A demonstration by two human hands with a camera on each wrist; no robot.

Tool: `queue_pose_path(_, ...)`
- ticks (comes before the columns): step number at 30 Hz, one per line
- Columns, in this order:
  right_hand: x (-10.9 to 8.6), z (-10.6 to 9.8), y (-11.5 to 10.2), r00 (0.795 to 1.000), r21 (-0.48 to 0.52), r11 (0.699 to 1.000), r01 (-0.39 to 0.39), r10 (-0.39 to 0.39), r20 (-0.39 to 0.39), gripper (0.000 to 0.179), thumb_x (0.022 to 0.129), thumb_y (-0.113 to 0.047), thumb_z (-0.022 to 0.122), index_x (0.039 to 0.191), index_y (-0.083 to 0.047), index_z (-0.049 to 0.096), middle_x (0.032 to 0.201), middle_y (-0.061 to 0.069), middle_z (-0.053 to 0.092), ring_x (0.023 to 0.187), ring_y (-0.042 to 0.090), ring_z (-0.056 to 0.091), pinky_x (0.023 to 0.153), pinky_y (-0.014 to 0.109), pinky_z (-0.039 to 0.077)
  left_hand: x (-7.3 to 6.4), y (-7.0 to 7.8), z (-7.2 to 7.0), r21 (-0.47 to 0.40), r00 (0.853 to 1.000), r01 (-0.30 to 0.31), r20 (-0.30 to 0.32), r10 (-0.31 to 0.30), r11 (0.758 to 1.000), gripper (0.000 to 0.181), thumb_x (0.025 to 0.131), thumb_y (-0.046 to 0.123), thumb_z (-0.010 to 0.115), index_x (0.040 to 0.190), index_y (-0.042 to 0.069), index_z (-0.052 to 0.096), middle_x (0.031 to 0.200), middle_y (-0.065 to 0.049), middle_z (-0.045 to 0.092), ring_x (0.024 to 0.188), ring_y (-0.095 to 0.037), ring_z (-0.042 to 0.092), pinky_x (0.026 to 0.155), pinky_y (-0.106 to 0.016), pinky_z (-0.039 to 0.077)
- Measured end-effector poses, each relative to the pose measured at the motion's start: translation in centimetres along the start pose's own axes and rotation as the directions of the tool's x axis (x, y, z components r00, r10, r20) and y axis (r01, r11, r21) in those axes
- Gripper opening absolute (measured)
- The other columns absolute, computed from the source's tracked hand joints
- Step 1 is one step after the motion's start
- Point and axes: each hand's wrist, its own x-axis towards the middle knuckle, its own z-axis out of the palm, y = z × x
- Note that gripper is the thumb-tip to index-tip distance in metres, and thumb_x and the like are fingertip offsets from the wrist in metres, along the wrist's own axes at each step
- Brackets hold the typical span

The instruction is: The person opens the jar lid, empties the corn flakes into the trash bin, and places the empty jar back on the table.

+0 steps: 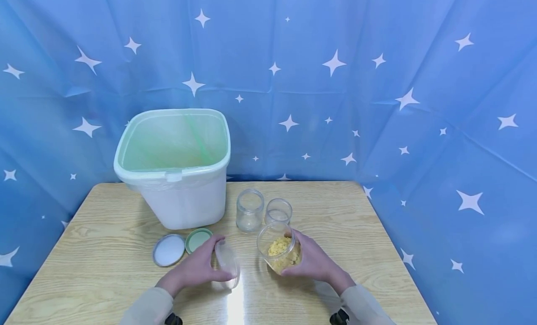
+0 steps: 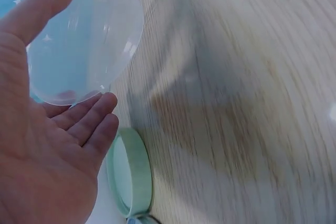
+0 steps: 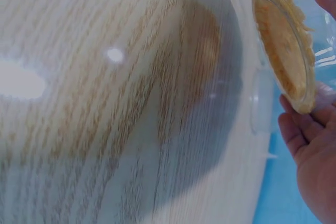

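Note:
My left hand (image 1: 200, 265) holds a clear round plastic lid (image 1: 227, 263) by its edge, tipped on its side above the table. In the left wrist view the lid (image 2: 86, 43) lies between thumb and fingers. My right hand (image 1: 313, 258) grips a clear tub (image 1: 277, 238) from the right, with yellow crumbly food (image 1: 280, 247) in its lower part. This tub leans slightly and is raised off the table; the right wrist view shows its underside (image 3: 283, 51). What the food is, I cannot tell.
Two clear jars, a taller ribbed one (image 1: 250, 213) and a shorter one (image 1: 278, 211), stand behind the tub. A white bin (image 1: 184, 201) with a bag liner stands back left. A white lid (image 1: 168, 250) and a green lid (image 1: 198, 240) lie before it on the wooden table (image 1: 105, 259).

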Motion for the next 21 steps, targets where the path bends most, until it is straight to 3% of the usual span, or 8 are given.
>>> queue_pose_path(4,0.1,0.2,-0.1,1.0,0.004,1.0,-0.002,0.002,0.006,0.11,0.056,-0.048,0.091,0.145,-0.009,0.04,0.137,0.003,0.057,0.124,0.016,0.055,0.107,0.045,0.045,-0.6,0.1,-0.7,0.038,1.0,-0.006,0.023,0.005,0.999,0.109,0.065,0.05,0.085,0.145,-0.001,0.032,0.145,-0.018,0.047,0.137,-0.037,0.043,0.114,-0.055,0.035)
queue_pose_path(8,0.0,0.3,-0.2,1.0,0.009,1.0,0.003,-0.003,0.005,0.112,0.057,-0.05,0.09,0.147,-0.007,0.038,0.137,0.004,0.056,0.125,0.019,0.055,0.107,0.047,0.044,-1.0,0.4,-1.2,0.184,0.998,-0.048,0.035,0.042,0.982,0.106,0.061,0.049,0.086,0.141,-0.003,0.039,0.141,-0.018,0.051,0.132,-0.037,0.047,0.111,-0.056,0.038)
queue_pose_path(16,0.1,0.4,-0.2,1.0,0.012,1.0,-0.012,0.012,0.015,0.111,0.056,-0.049,0.091,0.146,-0.008,0.039,0.139,0.004,0.055,0.126,0.018,0.054,0.109,0.048,0.043,-1.1,0.6,-1.2,0.464,0.991,-0.128,0.089,0.098,0.877,0.104,0.055,0.051,0.085,0.138,0.0,0.048,0.134,-0.014,0.056,0.127,-0.038,0.05,0.109,-0.057,0.038)
queue_pose_path(18,0.1,0.5,-0.3,1.0,0.011,1.0,-0.022,0.022,0.019,0.111,0.056,-0.048,0.091,0.146,-0.009,0.039,0.139,0.003,0.055,0.127,0.017,0.053,0.11,0.046,0.042,-1.0,0.5,-0.8,0.519,0.989,-0.147,0.105,0.108,0.842,0.104,0.055,0.055,0.084,0.137,0.002,0.049,0.135,-0.013,0.056,0.129,-0.037,0.048,0.111,-0.056,0.036)
queue_pose_path(21,0.1,0.5,-0.3,0.999,0.007,1.0,-0.029,0.028,0.023,0.109,0.056,-0.048,0.091,0.145,-0.01,0.04,0.138,0.001,0.055,0.127,0.015,0.052,0.11,0.045,0.042,-0.9,0.3,-0.3,0.564,0.987,-0.161,0.108,0.121,0.81,0.106,0.054,0.059,0.085,0.136,0.003,0.049,0.138,-0.015,0.054,0.134,-0.037,0.044,0.116,-0.056,0.03)
